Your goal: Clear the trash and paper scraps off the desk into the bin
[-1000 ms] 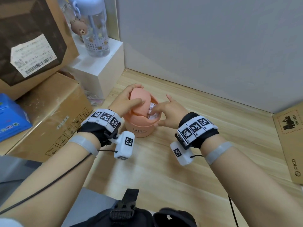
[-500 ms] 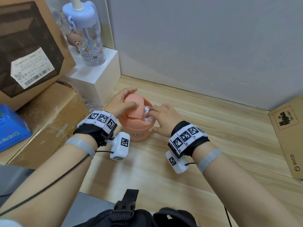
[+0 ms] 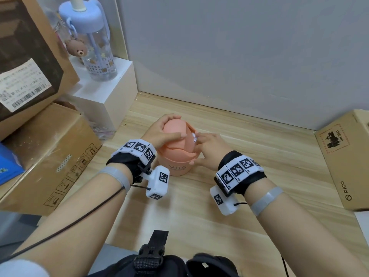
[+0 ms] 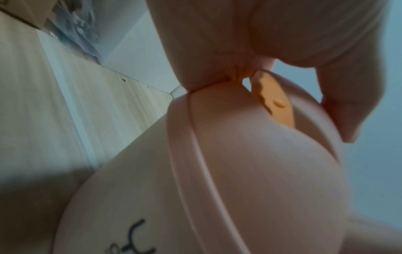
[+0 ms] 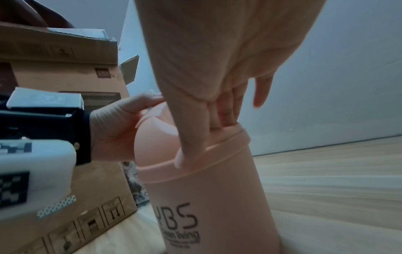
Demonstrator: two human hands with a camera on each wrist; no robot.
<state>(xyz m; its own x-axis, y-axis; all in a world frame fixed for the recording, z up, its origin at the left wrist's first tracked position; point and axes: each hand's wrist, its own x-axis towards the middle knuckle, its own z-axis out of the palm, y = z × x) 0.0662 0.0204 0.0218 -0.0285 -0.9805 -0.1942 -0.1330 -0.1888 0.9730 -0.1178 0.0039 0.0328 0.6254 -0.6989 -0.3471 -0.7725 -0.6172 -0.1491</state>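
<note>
A small pink bin [image 3: 175, 166] marked YBS stands on the wooden desk [image 3: 239, 216], also seen in the left wrist view [image 4: 239, 171] and the right wrist view [image 5: 206, 197]. My left hand [image 3: 165, 132] curls over its swing lid [image 3: 175, 126] with the thumb across the front, holding it tilted. My right hand [image 3: 207, 148] reaches in from the right, its straight fingers [image 5: 226, 111] pushing down into the opening. A bit of crumpled white scrap [image 3: 194, 136] shows at the fingertips; the remainder is hidden inside the bin.
Stacked cardboard boxes [image 3: 46, 156] and a blue box [image 3: 8, 162] crowd the left. A white block [image 3: 105, 96] carries a water bottle [image 3: 93, 47] behind them. Another cardboard box [image 3: 343, 166] lies at the right, and a grey wall closes the back.
My right fingers have pressed the white scrap deeper into the opening, so less of it shows. My left hand has stayed on the lid. The head view has tilted up slightly.
</note>
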